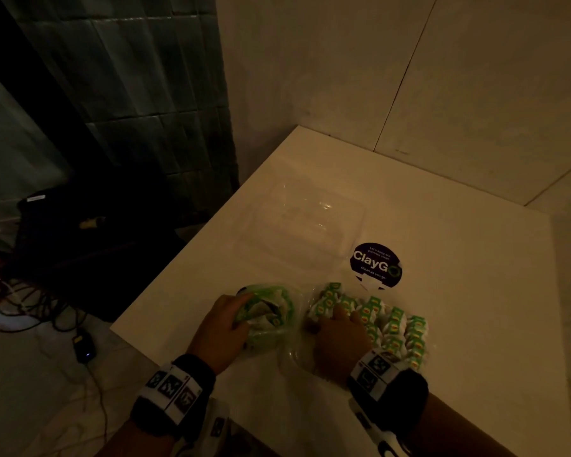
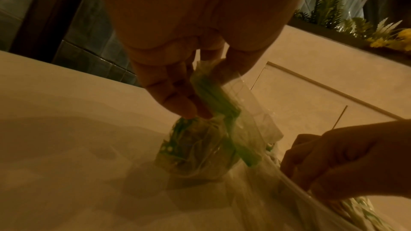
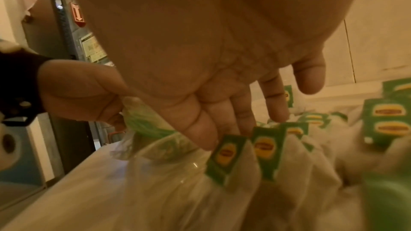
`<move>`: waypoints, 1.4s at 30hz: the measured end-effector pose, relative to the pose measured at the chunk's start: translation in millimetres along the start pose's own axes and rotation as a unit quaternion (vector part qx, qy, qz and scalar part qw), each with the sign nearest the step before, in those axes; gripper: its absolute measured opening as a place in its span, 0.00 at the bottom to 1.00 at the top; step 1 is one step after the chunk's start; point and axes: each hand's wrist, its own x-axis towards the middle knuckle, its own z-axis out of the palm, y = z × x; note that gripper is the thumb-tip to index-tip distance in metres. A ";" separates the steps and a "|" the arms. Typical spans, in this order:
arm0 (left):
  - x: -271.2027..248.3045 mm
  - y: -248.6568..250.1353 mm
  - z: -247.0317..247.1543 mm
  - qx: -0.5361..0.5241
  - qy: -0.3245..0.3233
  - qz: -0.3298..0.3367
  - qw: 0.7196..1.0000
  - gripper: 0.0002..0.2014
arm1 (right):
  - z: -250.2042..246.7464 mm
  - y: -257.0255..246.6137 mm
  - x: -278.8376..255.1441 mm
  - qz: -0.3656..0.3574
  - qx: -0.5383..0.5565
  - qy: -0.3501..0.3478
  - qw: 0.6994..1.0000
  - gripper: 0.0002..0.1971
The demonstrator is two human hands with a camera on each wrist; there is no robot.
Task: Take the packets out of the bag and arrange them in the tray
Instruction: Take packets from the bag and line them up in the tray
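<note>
Dim warm light over my table (image 1: 442, 258), dark left edge, wrist views blurred, noisy, bent at the edges.

Head view downward; wrist views close, sharing the bag (image 2: 200, 147).

Lighting dim, warm yellow cast. White surface (image 1: 442, 258) meets pale panelled walls (image 1: 343, 77) beyond the fingers (image 1: 340, 313), with thin dark seams between panels. Round dark sticker (image 1: 376, 265) reading "ClayGo" on the surface just beyond the fingers. Left of the fingers, dark tiled wall (image 1: 145, 94). Below it, marbled floor (image 1: 47, 390) with tangled cables (image 1: 14, 305) and a dark case (image 1: 80, 232). Ferns and yellow flowers (image 2: 355, 24) on a ledge in the left wrist view.
</note>
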 end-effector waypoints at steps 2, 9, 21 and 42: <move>-0.3 -0.6 -0.1 -0.003 -0.001 -0.001 1.000 0.24 | -5.8 1.1 -0.8 0.005 -0.012 -0.015 1.000 0.23; -1.3 -1.7 2.2 0.006 -0.002 0.001 1.000 0.24 | -23.8 -0.6 1.3 -0.025 0.069 0.109 0.991 0.16; -3.6 -2.5 6.3 0.012 0.003 0.031 0.999 0.25 | -31.9 -50.0 49.8 -0.002 0.011 0.088 0.996 0.16; -1.2 -8.2 9.6 0.013 -0.002 -0.003 1.000 0.25 | -56.8 47.9 18.0 0.028 0.435 0.124 0.891 0.04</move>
